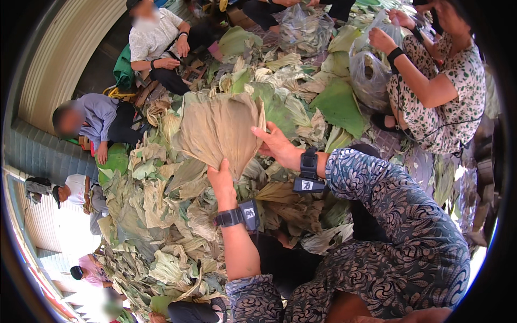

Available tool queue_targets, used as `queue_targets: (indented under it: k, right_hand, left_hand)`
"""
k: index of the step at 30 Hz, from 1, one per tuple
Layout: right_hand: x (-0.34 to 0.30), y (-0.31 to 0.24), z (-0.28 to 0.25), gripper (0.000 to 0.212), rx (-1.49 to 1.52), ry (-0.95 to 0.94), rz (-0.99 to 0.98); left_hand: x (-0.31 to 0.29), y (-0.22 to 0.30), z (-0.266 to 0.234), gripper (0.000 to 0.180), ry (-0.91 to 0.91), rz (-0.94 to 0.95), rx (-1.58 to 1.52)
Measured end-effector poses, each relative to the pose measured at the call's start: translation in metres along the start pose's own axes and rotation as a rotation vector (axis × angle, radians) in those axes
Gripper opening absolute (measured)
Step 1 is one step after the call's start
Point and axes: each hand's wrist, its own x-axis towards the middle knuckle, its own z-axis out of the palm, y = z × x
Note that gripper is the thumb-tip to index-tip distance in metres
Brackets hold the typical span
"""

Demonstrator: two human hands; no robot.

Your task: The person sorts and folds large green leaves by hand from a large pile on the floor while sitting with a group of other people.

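Note:
A large dried leaf (215,126), brown and fan-shaped, is held up over the pile in front of me. My left hand (221,180) pinches its narrow lower end between thumb and fingers. At its right edge, my right hand (277,144) grips the leaf, with the thumb on the near side and some fingers hidden behind it. Each wrist wears a black strap with a small box. Beneath and around both hands lies a wide heap of dried leaves (156,202), wrinkled, brown and pale green. A flatter green leaf (339,106) rests beyond my right hand.
People sit around the heap: one in a leaf-print outfit (439,97) at right holding a clear plastic bag (369,75), one in a white shirt (153,40) at far left, one in grey-blue (99,118) touching a green leaf. Another filled plastic bag (306,32) stands at the back.

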Motion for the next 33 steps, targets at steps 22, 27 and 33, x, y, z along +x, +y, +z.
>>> queue_targets:
  k: [22, 27, 33]
  right_hand:
    - [0.016, 0.002, -0.007, 0.021, 0.105, -0.06, -0.087]
    - [0.019, -0.006, -0.014, 0.008, 0.154, -0.061, -0.105]
    - [0.015, -0.004, -0.013, 0.011, 0.106, -0.05, -0.12]
  left_hand:
    - [-0.004, 0.015, -0.01, 0.038, 0.199, -0.124, -0.407]
    - [-0.007, 0.014, -0.017, 0.034, 0.156, -0.078, -0.436]
    - [-0.001, 0.011, -0.015, 0.037, 0.291, 0.026, -0.248]
